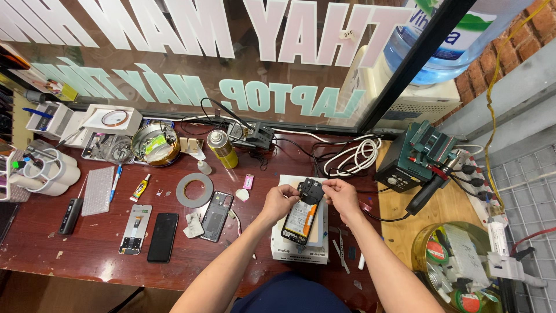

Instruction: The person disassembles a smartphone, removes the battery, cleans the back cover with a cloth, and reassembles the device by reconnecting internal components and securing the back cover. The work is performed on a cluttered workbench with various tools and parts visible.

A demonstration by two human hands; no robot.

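Observation:
An opened smartphone with its back off lies on a white heating pad, showing a battery and an orange strip. My left hand and my right hand meet over the phone's top end. Both pinch a small black cover piece at the camera area, lifted slightly above the phone body. The fingers hide how the piece sits on the frame.
A grey tape roll, a phone back cover, a black phone and a phone frame lie to the left. A yellow spray can and coiled white cable sit behind. A green hot-air station stands right.

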